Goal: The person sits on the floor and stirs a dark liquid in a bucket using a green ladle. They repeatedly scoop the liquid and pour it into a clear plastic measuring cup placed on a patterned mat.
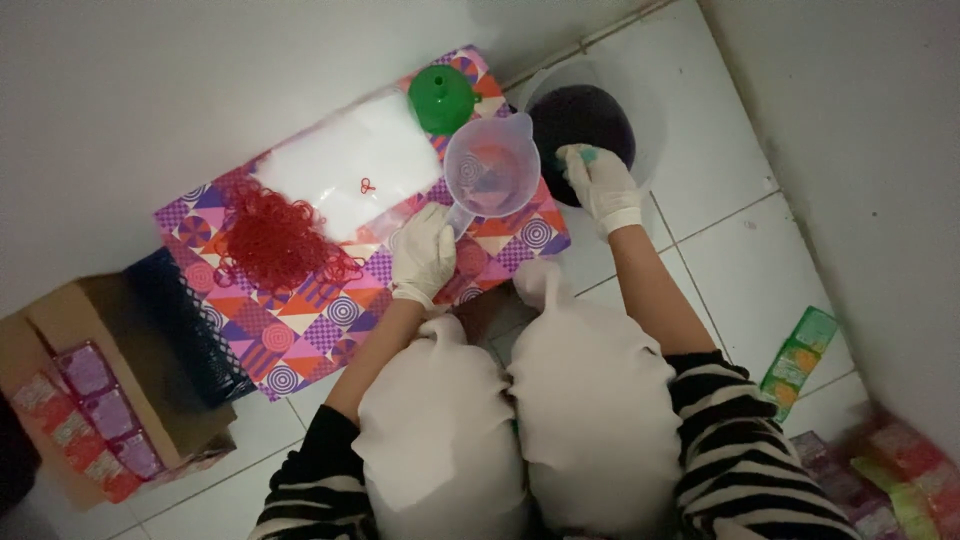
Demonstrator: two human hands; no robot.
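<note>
**Jug held over patterned mat**

The gloved right hand [600,182] closed on something green, mostly hidden, over the clear bucket of dark liquid [590,125]. The gloved left hand [422,252] gripped the clear plastic measuring jug [491,168] by its handle, upright, spout pointing toward the bucket.

Both arms reach forward from striped sleeves pushed up past the elbows, forearms bare. The left hand [422,255], in a white glove, is curled shut, fingers [432,222] wrapped around a handle, wrist bent slightly right. The right hand [600,182], also gloved in white, reaches farther out, fingers bent downward and closed on something small, the forearm running straight back toward the body.
</note>
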